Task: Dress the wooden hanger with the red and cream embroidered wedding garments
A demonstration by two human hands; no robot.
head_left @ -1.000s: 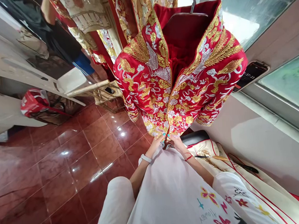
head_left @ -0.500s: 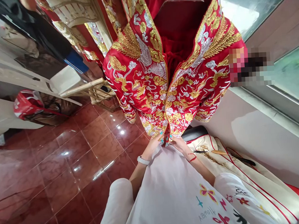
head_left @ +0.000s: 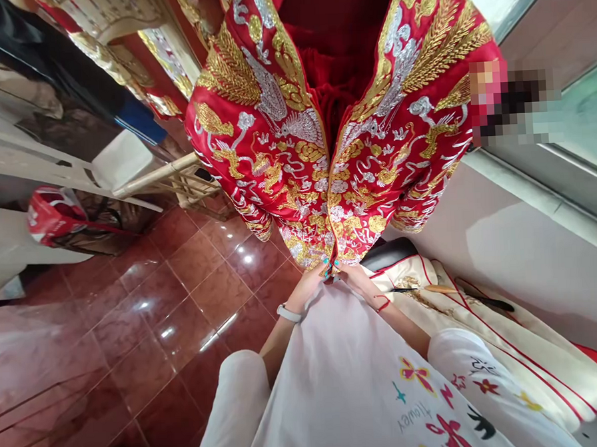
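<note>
A red jacket point(head_left: 290, 164) with dense gold and silver embroidery hangs in front of me, its collar spread wide and its front edges nearly meeting lower down. My left hand point(head_left: 312, 281) pinches the bottom of one front edge. Close beside it, my right hand point(head_left: 354, 276) grips the bottom of the other front edge. Thumbs with turquoise nails lie on top of the hem; the remaining fingers are mostly hidden beneath the cloth. Whether a fastener lies between the fingertips cannot be made out.
Cream garments with red piping point(head_left: 490, 347) lie at the right below a wall, with a wooden-handled hanger point(head_left: 439, 288) on them. A bamboo rack point(head_left: 186, 176) stands left of the jacket. Farther left are a white chair point(head_left: 122, 159) and a red bag point(head_left: 52, 213) above the tiled floor point(head_left: 195, 269).
The jacket appears larger and nearer, its collar reaching past the top of the view. Both hands stay at the hem and have come slightly closer together.
</note>
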